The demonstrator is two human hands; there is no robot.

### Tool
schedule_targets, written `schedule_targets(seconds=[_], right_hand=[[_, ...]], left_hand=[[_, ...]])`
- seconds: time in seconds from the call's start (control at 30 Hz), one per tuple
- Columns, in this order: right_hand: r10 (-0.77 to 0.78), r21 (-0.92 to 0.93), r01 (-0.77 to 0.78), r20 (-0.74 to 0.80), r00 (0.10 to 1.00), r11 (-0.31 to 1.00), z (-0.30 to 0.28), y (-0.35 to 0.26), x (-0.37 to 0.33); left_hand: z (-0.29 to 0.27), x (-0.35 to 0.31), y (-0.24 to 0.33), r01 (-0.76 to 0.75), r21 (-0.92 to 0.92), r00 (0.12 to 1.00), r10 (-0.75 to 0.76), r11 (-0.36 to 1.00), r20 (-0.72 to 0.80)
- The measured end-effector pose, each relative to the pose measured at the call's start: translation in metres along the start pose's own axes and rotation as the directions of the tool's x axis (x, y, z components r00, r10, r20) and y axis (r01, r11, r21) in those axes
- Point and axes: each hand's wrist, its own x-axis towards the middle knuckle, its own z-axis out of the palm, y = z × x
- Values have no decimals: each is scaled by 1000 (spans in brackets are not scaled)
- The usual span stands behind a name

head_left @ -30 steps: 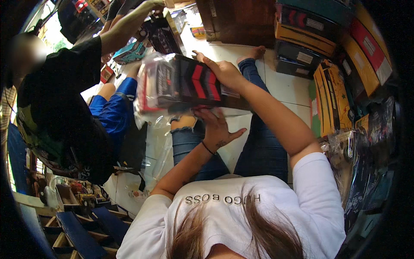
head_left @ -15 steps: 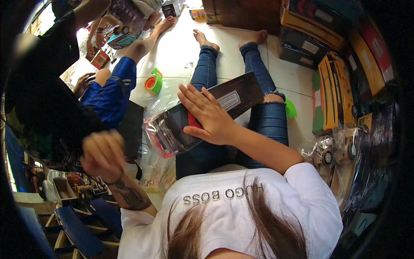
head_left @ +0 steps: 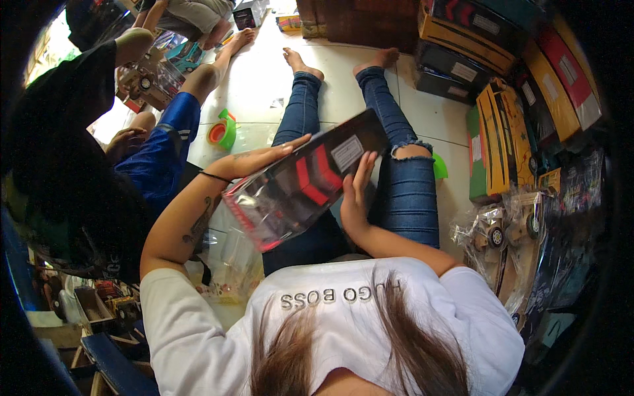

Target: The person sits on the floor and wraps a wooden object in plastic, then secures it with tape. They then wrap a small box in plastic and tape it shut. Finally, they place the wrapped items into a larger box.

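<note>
Over denim-clad thighs [head_left: 411,198], left hand [head_left: 259,158] and right hand [head_left: 354,206], nearly flat, clasp a wrapped black box [head_left: 316,173], seemingly steadying it.

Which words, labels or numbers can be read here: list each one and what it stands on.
White short-sleeved T-shirt: dark lettering, upside down, legible but not copied here.
Black rectangular box with red chevrons: white label, print too small to read.
Stacked black and yellow rectangular boxes: white labels, print too small to read.
</note>
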Motion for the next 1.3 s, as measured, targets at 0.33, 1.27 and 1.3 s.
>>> schedule_targets(seconds=[0.33, 1.27, 1.3], right_hand=[[390, 564, -416, 174, 904, 713, -51, 29, 147], [-375, -187, 446, 323, 869, 875, -135, -82, -8], [-323, -126, 370, 286, 902, 921, -135, -81, -9]], left_hand=[[118, 98, -55, -432, -652, 785, -95, 624, -612], [174, -4, -13, -179, 668, 310, 686, 722, -659], [176, -3, -13, -201, 624, 324, 653, 755, -685]])
